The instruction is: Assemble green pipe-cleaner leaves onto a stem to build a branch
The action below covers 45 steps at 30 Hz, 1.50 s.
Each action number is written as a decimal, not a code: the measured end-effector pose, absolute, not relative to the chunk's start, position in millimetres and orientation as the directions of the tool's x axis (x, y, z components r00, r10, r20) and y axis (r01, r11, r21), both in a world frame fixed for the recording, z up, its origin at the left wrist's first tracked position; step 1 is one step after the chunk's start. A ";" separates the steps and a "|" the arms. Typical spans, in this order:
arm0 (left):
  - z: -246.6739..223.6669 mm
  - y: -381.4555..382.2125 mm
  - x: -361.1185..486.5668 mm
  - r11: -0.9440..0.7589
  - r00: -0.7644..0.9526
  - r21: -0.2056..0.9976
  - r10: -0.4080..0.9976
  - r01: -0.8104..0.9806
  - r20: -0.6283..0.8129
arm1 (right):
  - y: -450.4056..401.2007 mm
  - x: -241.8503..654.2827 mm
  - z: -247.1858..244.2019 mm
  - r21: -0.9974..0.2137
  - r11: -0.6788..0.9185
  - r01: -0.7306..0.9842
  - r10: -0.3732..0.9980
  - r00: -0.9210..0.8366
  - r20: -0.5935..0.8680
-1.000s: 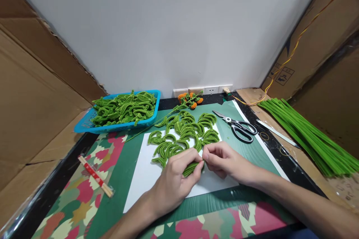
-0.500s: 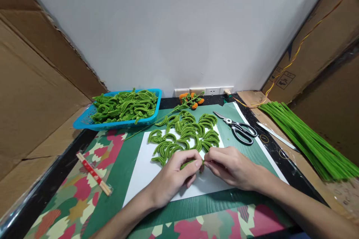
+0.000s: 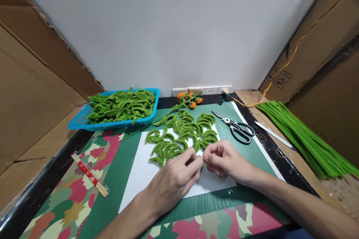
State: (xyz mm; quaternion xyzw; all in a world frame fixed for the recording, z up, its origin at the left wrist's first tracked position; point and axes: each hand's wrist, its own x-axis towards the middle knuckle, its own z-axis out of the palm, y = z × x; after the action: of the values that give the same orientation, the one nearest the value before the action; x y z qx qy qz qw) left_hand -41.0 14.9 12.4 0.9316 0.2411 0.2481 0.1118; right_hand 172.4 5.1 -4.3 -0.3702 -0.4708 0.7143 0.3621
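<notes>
My left hand (image 3: 179, 173) is closed, its fingertips bent down over a green pipe cleaner that it mostly hides. Close beside it my right hand (image 3: 224, 160) pinches with thumb and forefinger at the same spot, where only a speck of green shows between the two hands. Both are above a white sheet of paper (image 3: 134, 171). Just beyond them lie several curved bunches of green pipe cleaner pieces (image 3: 171, 150), spread over the sheet's far part and the green mat.
Behind left stands a blue basket (image 3: 140, 120) full of curled green pieces. An orange-flowered stem (image 3: 192, 101) lies at the back. Scissors (image 3: 238, 129) rest to the right, near a bundle of long green pipe cleaners (image 3: 303, 140). Wrapped chopsticks (image 3: 89, 174) lie left. Cardboard flanks both sides.
My left hand has rolled over so its back faces up, covering the green piece that showed in it. My right hand's fingers have curled and tilted upward. The view has shifted slightly.
</notes>
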 end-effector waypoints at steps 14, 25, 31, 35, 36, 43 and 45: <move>12.3 11.0 -31.1 0.068 0.592 0.990 0.795 0.124 -0.129 | -0.2 187.3 -1.3 -0.674 0.663 0.326 0.740 -0.427 0.520; 8.3 10.5 -32.3 -0.181 0.554 0.962 0.832 0.205 0.038 | -2.8 181.5 2.3 -0.915 0.359 0.185 0.870 -0.421 0.256; 3.7 6.6 -36.6 -0.741 0.626 0.552 0.648 0.383 0.434 | 1.6 170.2 -4.5 -0.998 -0.062 -0.015 0.903 -0.428 -0.050; 3.7 6.1 -33.5 -0.578 0.532 0.713 0.778 0.397 0.334 | 0.5 173.2 0.8 -0.993 0.064 0.100 0.911 -0.411 0.017; 4.8 6.5 -32.3 -0.510 0.498 0.768 0.817 0.389 0.291 | 1.1 175.5 2.4 -0.990 0.091 0.107 0.918 -0.395 0.042; 4.2 10.7 -29.8 -0.237 0.385 0.928 0.916 0.289 0.114 | 40.8 234.4 -6.4 -0.880 0.258 0.398 0.943 0.095 0.319; 1.9 11.5 -30.7 -0.192 0.386 0.944 0.919 0.269 0.077 | 56.3 259.0 -12.5 -0.725 0.285 0.627 0.879 0.131 0.458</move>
State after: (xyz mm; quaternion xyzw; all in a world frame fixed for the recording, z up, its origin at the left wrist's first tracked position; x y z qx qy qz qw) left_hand -30.7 11.5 1.9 0.6893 0.4311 0.3478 0.4670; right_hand 259.0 56.3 -12.5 -0.5831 -0.6456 0.1330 0.4749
